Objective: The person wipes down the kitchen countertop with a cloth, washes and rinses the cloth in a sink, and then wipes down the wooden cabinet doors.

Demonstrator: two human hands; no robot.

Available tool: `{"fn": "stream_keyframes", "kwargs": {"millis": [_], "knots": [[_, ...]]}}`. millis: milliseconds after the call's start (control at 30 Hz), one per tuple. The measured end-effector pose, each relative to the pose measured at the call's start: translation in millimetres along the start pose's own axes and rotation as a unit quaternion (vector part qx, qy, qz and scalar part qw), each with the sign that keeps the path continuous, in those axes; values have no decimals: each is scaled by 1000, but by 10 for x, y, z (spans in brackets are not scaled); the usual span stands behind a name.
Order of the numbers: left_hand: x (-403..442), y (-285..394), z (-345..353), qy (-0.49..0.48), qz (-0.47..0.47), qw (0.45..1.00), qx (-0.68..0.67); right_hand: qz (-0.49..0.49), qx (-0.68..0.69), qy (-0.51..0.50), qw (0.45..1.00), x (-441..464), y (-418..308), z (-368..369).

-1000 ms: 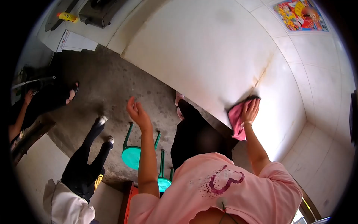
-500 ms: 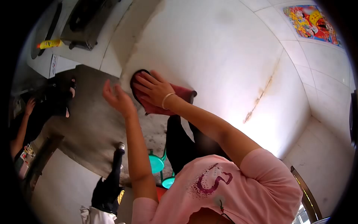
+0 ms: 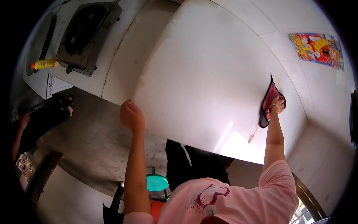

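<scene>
A: Gripping what with the right hand (image 3: 276,103)?

B: Gripping a pink cloth (image 3: 267,100) edged in black, with fingers bent down into it. Holding it on the counter (image 3: 201,82), at full reach and well apart from the left hand (image 3: 132,115). Can't tell how tightly. Spreading mostly to the left of the right hand, with one corner pointing ahead and another trailing back toward the body.

A: And doing what with the left?

B: Curling its fingers in loosely, beside the near edge of the counter. Showing nothing in its grasp; can't tell whether touching that edge or just above it.

A: Wearing anything on the wrists?

B: Wearing a pale bracelet (image 3: 273,106) on the right one, and a pink shirt (image 3: 212,198) below.

A: Any marks near the cloth?

B: Note a brownish stain (image 3: 253,135), just back from the cloth and left of the right forearm.

A: And farther off?

B: See a poster (image 3: 317,50) on the wall, ahead of the right hand and to its right. Ahead and left of the left hand, see a stove (image 3: 84,37) with a yellow bottle (image 3: 45,64) just beside it. Back toward the body, just right of the left forearm, find a green stool (image 3: 157,183).
</scene>
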State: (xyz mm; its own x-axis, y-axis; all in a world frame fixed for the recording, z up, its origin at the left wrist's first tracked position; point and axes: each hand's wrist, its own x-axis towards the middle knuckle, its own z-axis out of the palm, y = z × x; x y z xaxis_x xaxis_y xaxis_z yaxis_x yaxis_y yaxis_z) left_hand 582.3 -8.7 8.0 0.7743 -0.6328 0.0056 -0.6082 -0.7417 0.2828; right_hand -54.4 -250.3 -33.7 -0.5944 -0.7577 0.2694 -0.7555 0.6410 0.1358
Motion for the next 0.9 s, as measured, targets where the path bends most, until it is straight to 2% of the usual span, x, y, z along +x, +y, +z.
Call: {"fn": "stream_keyframes", "kwargs": {"millis": [33,67,100,133,167,200,233,267,300,400,433,533,733,800,833,867,900], "knots": [[-65,-13,-4,-19,-1,1000,-3,39,-49,19,998,-34,-140,-103],[-72,-21,-3,-15,-3,1000,-2,12,73,-29,997,-17,-440,-171],[-14,-39,10,-9,3,1000,-8,-170,146,21,974,138,-981,-17],[-68,-40,26,-9,11,1000,-19,-251,110,18,962,154,-1052,-69],[-75,-18,11,-6,10,1000,-18,-325,92,40,941,-121,-1598,-566],[-47,8,-35,0,6,1000,-20,-387,224,81,891,-110,-2387,-383],[-64,45,-41,4,11,1000,-29,-478,50,48,876,-69,-2414,-480],[-52,55,-34,8,5,1000,-27,-488,120,82,861,-170,-2850,-406],[-43,48,-24,14,15,999,-37,-457,260,32,850,-541,-3249,-831],[-86,30,-50,9,13,999,-30,-570,286,47,769,-813,-4104,-1091],[-65,33,-41,7,11,1000,-22,-580,320,86,745,-905,-4365,-1102],[-67,-22,-3,21,30,999,-33,-637,313,71,700,-1074,-4902,-1219],[-74,-51,-10,12,15,999,-33,-667,306,94,672,-1548,-5076,-1418],[-56,-59,-14,1,16,998,-63,-794,117,179,569,-1617,-5017,-1532],[-71,-59,-15,1,11,998,-61,-796,179,190,546,-1719,-4992,-1560],[-84,-54,-16,2,5,998,-58,-799,183,188,541,-1819,-4955,-1590],[-79,-51,-14,17,15,998,-58,-785,194,84,583,-1936,-4928,-1649]]}}
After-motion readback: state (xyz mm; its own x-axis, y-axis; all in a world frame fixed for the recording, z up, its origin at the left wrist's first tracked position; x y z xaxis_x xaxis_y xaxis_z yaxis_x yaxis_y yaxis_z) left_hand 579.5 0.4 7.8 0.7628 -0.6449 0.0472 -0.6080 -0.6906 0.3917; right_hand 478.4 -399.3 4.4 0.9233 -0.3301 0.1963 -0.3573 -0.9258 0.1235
